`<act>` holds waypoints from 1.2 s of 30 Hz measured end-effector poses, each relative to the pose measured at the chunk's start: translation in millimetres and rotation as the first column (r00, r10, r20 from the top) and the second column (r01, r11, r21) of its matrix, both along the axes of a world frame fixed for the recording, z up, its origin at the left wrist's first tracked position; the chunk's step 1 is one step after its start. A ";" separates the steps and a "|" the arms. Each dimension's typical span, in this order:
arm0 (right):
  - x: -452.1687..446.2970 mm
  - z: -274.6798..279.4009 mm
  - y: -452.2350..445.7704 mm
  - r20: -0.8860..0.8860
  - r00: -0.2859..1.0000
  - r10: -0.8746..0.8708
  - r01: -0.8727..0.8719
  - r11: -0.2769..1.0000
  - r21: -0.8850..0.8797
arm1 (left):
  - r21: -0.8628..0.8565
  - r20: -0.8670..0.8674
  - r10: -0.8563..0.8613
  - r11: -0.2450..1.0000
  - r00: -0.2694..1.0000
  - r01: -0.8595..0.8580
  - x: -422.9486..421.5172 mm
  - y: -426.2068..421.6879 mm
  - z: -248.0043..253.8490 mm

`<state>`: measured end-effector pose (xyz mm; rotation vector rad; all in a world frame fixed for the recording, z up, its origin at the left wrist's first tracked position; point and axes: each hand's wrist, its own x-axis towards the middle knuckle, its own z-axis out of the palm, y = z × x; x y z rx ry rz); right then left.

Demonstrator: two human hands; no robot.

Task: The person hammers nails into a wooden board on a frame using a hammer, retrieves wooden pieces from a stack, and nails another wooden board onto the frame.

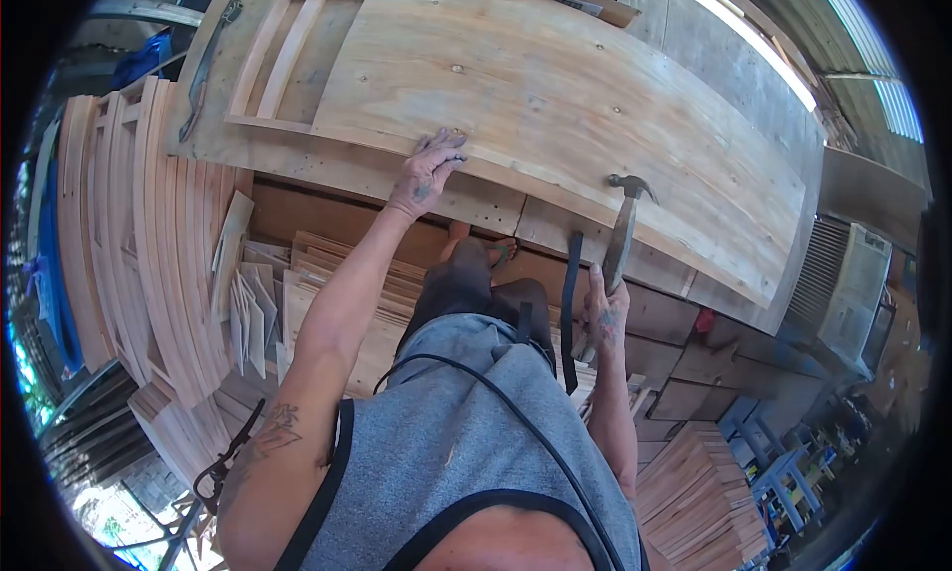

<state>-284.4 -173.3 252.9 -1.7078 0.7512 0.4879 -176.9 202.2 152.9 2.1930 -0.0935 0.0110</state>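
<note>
Plywood panel [535, 95] on workbench [317, 168], stacked timber [149, 234]

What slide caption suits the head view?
Left hand at near edge of plywood panel; right hand grips a hammer.

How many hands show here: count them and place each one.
2: the left hand is at the near edge of the plywood panel; the right hand grips the hammer. The blurred, cluttered background could hide others.
</note>
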 end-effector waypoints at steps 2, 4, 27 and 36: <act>-8.9 9.0 11.9 0.003 1.000 -0.015 0.015 1.000 -0.015 | -0.011 0.002 0.000 1.000 1.000 0.000 0.5 -0.7 0.2; -22.3 0.8 20.2 0.129 0.989 0.068 -0.054 0.993 -0.109 | -0.012 0.019 0.000 1.000 1.000 0.001 0.1 -0.8 -2.2; 8.0 38.4 137.7 0.202 0.840 0.504 -0.422 0.840 -0.341 | 0.035 0.179 -0.029 0.999 0.983 0.023 -1.8 2.4 -17.9; 3.7 7.0 129.2 0.124 0.850 0.511 -0.432 0.813 -0.391 | 0.012 0.151 -0.105 0.994 0.983 0.105 1.8 11.7 -7.9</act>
